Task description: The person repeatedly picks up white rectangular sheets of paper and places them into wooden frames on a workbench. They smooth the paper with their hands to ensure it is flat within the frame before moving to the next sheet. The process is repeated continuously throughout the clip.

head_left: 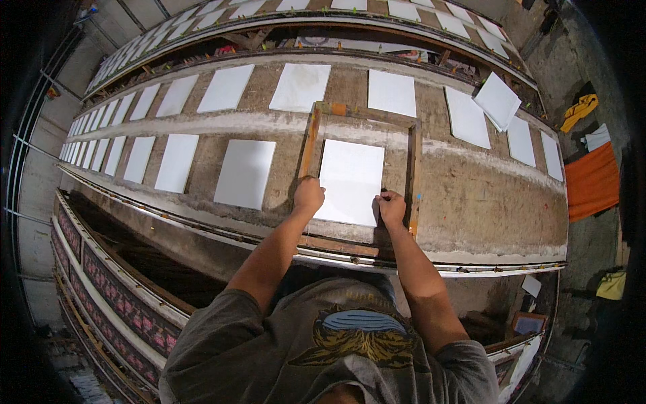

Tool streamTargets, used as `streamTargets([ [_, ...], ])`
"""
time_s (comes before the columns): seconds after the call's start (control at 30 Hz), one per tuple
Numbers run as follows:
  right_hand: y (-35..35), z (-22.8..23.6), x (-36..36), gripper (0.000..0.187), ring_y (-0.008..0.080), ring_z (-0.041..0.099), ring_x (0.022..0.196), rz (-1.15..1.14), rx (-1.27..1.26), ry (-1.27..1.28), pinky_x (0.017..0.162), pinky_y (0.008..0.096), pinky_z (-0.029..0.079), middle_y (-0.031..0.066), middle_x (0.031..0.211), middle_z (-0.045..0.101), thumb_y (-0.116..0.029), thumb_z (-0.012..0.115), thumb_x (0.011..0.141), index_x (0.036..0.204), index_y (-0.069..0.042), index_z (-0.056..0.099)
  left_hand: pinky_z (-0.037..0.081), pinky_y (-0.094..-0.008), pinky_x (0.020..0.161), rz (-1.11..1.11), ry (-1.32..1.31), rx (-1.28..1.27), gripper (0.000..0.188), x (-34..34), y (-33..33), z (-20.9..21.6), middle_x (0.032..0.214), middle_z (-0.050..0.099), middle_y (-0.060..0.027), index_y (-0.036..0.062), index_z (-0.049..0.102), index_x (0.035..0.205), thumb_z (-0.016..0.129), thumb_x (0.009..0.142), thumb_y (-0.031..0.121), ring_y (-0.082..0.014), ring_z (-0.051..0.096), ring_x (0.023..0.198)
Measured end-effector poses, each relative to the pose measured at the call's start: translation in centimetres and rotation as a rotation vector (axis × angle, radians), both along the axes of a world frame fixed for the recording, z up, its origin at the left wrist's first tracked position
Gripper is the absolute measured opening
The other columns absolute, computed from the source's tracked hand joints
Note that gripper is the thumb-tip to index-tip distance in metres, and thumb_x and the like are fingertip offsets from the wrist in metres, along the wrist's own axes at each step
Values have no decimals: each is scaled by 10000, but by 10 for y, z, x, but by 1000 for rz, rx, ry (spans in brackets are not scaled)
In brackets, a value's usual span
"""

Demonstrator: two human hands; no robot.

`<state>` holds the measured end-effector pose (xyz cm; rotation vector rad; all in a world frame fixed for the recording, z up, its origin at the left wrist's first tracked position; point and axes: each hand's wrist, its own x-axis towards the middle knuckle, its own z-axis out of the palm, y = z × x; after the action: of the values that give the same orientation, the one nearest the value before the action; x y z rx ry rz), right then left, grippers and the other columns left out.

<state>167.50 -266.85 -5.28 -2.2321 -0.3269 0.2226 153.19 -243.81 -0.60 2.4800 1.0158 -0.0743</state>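
A thin white rectangular panel point(351, 176) lies on the long table inside a worn wooden frame point(412, 172). My left hand point(309, 195) is closed at the panel's left edge, over the frame's left bar, its thumb side touching the panel. Opposite it, my right hand point(391, 207) pinches the panel's right edge, just inside the frame's right bar. The frame's near bar lies close to the table's front edge, and orange marks show on its far left corner. Whether mesh spans the frame I cannot tell.
Similar white panels point(245, 174) stretch in two rows along the brown table point(484, 209); at the right, one tilted panel point(498, 101) overlaps others. Another panel-covered table point(269, 21) stands behind. Orange cloth point(592, 180) hangs past the right end. Behind me at left is a patterned table point(121, 296).
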Motion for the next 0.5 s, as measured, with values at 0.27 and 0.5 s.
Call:
streamTargets([
  [0.27,-3,-13,-1,250,342,739,788,-17,21,-9,745,399,569,197,840,749,-227,837,777,921,-28,786,601,-468,828,-5,50,9,256,1,-4,7,1041,721,-242,-35,744,971,738,906,213,-390,729,962],
  [0.5,0,-10,-2,234,350,748,818,-54,-8,12,764,399,574,201,845,752,-209,850,766,915,-37,793,603,-459,830,-10,46,26,259,3,-5,4,1050,723,-243,-43,742,973,735,910,208,-387,732,968],
])
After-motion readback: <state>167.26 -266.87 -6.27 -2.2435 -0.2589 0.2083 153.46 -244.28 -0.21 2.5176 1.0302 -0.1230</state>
